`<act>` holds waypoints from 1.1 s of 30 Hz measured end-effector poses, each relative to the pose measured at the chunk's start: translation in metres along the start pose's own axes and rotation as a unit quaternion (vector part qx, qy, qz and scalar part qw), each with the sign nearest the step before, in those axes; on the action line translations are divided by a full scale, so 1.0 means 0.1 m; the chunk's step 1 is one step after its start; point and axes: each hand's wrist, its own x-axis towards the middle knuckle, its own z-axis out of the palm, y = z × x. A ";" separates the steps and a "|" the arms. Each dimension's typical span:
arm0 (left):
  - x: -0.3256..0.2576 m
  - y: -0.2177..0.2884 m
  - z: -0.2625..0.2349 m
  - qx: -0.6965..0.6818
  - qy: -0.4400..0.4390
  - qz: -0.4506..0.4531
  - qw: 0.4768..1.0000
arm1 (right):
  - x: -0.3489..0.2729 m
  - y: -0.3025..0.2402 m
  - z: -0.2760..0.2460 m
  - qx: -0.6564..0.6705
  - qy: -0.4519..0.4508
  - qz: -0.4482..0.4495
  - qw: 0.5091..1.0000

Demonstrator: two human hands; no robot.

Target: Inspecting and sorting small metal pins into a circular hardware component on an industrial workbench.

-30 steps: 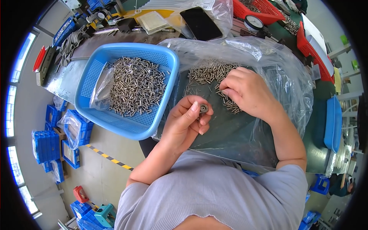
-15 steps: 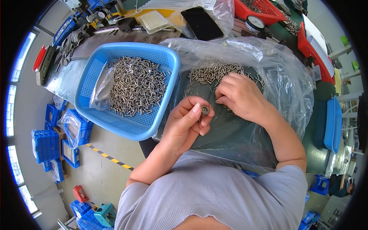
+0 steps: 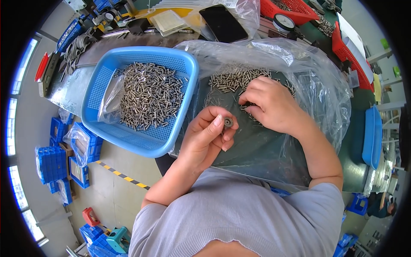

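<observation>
My left hand [image 3: 207, 136] is closed around a small round metal piece with a hole in its face [image 3: 228, 123], pinched between thumb and fingers. To its right, my right hand [image 3: 270, 105] reaches down at the near edge of a loose pile of small metal pins [image 3: 231, 80]. Its fingers are bent toward the thumb; what lies between them, if anything, I cannot make out. The pile rests on clear plastic sheeting [image 3: 317, 96] over the dark green table. A blue perforated basket [image 3: 192, 70] on the left holds many similar pins [image 3: 150, 96] and a crumpled clear bag [image 3: 112, 98].
Beyond the sheeting lie a black phone [image 3: 223, 23] and a dial gauge [image 3: 284, 22]. Red baskets [image 3: 295, 13] stand at the back right, a blue tray [image 3: 371, 137] at the right edge. Blue crates [image 3: 51, 163] are stacked on the floor at left.
My right hand has shifted slightly, its fingers staying low by the pins. My left hand keeps its hold on the round piece, almost unmoved. The view has shifted a little.
</observation>
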 end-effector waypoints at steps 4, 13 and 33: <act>0.00 0.00 0.00 0.000 -0.005 -0.001 1.000 | 0.00 -0.03 0.05 -0.035 -0.005 0.010 0.999; 0.00 -0.02 -0.01 -0.001 -0.005 0.006 1.000 | 0.04 -0.10 -0.09 0.187 0.006 0.075 0.979; 0.00 0.02 -0.04 0.029 -0.027 -0.033 0.999 | 0.06 -0.32 0.09 0.316 0.025 0.031 0.948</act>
